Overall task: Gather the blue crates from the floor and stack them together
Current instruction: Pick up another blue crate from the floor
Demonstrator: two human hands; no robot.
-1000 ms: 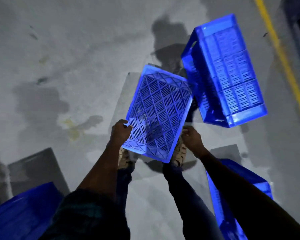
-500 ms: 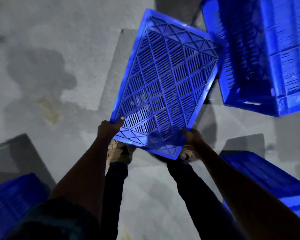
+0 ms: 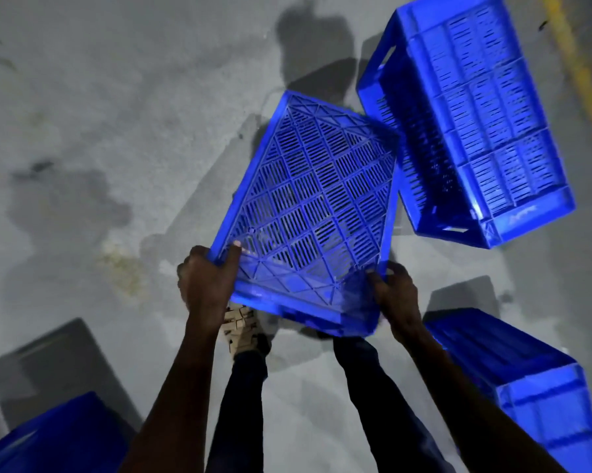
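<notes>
I hold a blue slatted crate (image 3: 315,213) upside down in front of me, its ribbed underside facing the camera. My left hand (image 3: 207,285) grips its near left corner and my right hand (image 3: 395,295) grips its near right corner. The crate hangs tilted above the floor, over my feet. A second blue crate (image 3: 479,121) lies on its side on the floor just to the upper right, its open mouth facing left. A third blue crate (image 3: 533,390) rests on the floor at the lower right. Part of another blue crate (image 3: 52,438) shows at the lower left corner.
The floor (image 3: 99,114) is grey concrete with dark damp stains and a yellowish smear (image 3: 123,268). A yellow painted line (image 3: 578,63) runs along the far right. My legs and one light shoe (image 3: 241,327) stand below the held crate.
The held crate has dropped lower in view and its far end has swung closer to the tipped crate. The view has pulled back, showing the yellow line and more of the lower-right crate again.
</notes>
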